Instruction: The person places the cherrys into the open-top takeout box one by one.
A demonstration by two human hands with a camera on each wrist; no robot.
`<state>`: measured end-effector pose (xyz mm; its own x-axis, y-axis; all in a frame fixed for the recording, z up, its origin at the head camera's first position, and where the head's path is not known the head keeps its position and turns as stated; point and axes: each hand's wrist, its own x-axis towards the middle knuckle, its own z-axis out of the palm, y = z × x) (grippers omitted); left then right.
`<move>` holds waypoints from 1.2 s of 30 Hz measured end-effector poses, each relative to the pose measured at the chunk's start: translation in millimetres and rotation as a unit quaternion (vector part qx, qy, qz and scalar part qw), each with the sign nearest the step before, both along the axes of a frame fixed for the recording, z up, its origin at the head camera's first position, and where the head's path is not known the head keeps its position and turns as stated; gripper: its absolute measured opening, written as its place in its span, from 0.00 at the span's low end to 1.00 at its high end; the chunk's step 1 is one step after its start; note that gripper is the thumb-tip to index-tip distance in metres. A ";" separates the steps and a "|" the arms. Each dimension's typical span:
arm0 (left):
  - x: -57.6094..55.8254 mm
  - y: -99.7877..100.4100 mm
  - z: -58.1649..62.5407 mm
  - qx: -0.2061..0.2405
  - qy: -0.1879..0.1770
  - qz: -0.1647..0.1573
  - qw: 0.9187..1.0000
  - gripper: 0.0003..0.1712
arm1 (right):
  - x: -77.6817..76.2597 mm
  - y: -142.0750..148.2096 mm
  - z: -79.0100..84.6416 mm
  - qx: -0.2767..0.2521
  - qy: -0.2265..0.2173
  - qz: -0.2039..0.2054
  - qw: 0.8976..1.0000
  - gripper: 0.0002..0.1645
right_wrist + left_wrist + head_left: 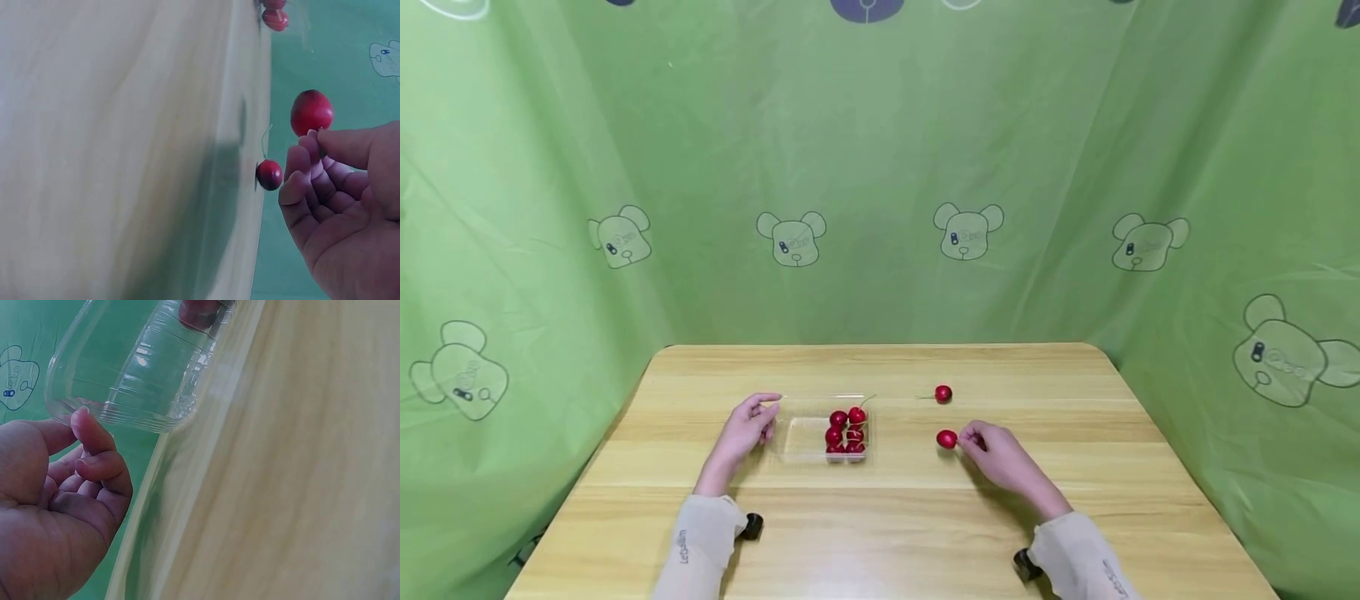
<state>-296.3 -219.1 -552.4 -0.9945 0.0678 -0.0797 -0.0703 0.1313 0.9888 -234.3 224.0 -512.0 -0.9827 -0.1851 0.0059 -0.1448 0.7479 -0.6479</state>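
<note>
A clear plastic container (805, 435) stands on the table, with several red cherries (838, 418) in its right half. My left hand (748, 427) pinches the container's left rim between thumb and index finger, as the left wrist view shows. To the right of the container, my right hand (996, 454) pinches a cherry (312, 113) by its stem, holding it above the table; most of that stem is hidden by the fingertips. Another cherry (943, 393) lies on the table farther back, its thin stem pointing left.
The light wooden table (880, 533) has rounded back corners. Green curtains (880, 300) with bear-face prints hang behind it and along both sides. Each wrist carries a small black device (752, 526) near the sleeve's edge.
</note>
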 end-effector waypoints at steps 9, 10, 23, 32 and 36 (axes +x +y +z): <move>0.6 0.2 1.1 0.002 -0.003 0.004 1.000 0.22 | -8.0 -14.1 9.3 -0.017 0.022 0.007 1.000 0.07; 0.5 0.0 0.6 0.001 -0.002 0.002 1.000 0.22 | -8.7 -16.7 10.7 -0.021 0.027 0.007 0.999 0.07; -1.0 -0.3 -2.0 0.003 0.000 -0.003 1.000 0.23 | -16.3 -46.6 26.1 -0.068 0.014 0.018 0.997 0.06; -0.6 0.1 0.5 0.004 -0.002 -0.001 1.000 0.22 | -21.8 -60.0 27.8 -0.066 0.022 0.022 0.997 0.05; -0.3 0.5 0.9 0.005 -0.001 0.000 1.000 0.22 | -22.7 -65.1 29.0 -0.076 0.024 0.023 0.997 0.05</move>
